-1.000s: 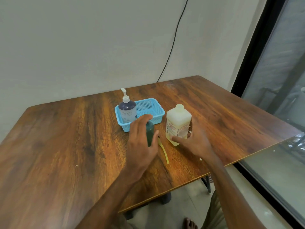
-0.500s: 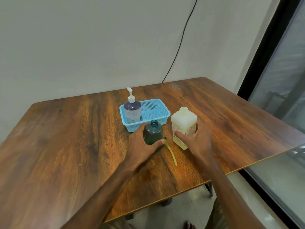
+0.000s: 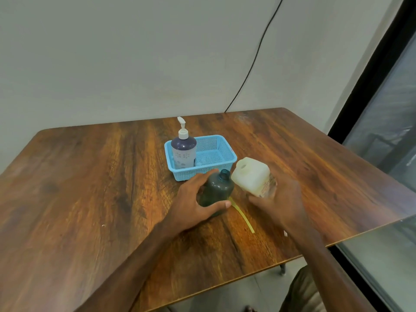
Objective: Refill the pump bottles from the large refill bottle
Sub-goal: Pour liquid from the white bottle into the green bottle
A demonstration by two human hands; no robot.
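A dark green pump bottle (image 3: 217,191) stands on the table with its neck open and no pump on it. My left hand (image 3: 194,204) grips its body from the left. My right hand (image 3: 280,203) holds the large cream refill bottle (image 3: 251,174), lifted and tilted to the left, so that its open mouth is beside the green bottle's neck. A purple pump bottle (image 3: 183,152) with a white pump stands in the left end of a blue basket (image 3: 221,165). A yellow pump tube (image 3: 242,213) lies on the table between my hands.
The wooden table (image 3: 90,188) ends close on the right and in front. A black cable (image 3: 252,64) runs down the wall behind. A glass pane with a dark frame (image 3: 369,86) stands at the right.
My right hand has lifted the refill bottle off the table and tipped it towards the green bottle. My left hand stays on the green bottle.
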